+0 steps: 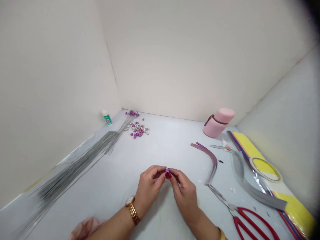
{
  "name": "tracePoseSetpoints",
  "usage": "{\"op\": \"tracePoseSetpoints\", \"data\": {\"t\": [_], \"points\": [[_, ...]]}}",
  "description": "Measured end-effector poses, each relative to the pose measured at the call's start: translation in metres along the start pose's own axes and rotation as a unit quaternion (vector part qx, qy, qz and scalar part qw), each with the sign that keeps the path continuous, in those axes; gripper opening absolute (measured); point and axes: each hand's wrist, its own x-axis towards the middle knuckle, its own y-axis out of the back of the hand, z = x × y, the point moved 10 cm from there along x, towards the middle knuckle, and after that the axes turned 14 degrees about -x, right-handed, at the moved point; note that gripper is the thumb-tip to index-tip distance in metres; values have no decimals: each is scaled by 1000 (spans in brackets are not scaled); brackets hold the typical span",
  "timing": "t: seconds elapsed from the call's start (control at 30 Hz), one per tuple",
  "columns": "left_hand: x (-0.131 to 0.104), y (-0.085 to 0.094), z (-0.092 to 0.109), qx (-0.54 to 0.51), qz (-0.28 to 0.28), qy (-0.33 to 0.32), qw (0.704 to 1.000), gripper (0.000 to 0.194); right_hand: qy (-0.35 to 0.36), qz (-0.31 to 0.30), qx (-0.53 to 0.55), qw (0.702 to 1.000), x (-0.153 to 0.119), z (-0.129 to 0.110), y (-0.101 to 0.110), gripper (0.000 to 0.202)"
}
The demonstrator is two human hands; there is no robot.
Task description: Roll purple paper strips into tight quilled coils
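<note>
Between the fingertips of both hands is a small purple paper star (167,170), with something dark red just below it that I cannot make out clearly. My left hand (151,181), with a gold watch on its wrist, pinches the star from the left. From the other side my right hand (184,188) grips it between thumb and forefinger. The fingers hide most of the star. Farther back on the left lies a pile of small purple, white and pinkish paper stars (139,129).
Thin grey wires (82,168), some tipped with purple stars (132,113), stretch along the left. A glue stick (107,117) stands behind them. On the right are a pink flask (218,123), paper strips (212,158), red-handled scissors (233,208), a tape roll (277,173) and yellow sheets (295,206).
</note>
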Motion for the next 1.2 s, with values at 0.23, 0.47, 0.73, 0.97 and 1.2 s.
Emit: {"op": "tracePoseSetpoints", "data": {"t": [0.23,0.47,0.73,0.97,1.2], "points": [[1,-2,9,32,-36,-34,998,18,-36,-30,82,996,0,13,-8,25],[-1,0,2,10,-21,-16,1000,17,-30,-22,70,997,1,8,-3,20],[-4,-2,10,70,-27,-34,997,11,-12,-12,45,999,2,3,-1,20],[-4,-7,22,154,-63,-116,979,12,47,-30,-1,998,2,-5,-4,20],[0,-9,15,125,-92,-86,984,10,79,-37,-7,996,-1,-8,-5,22]]}}
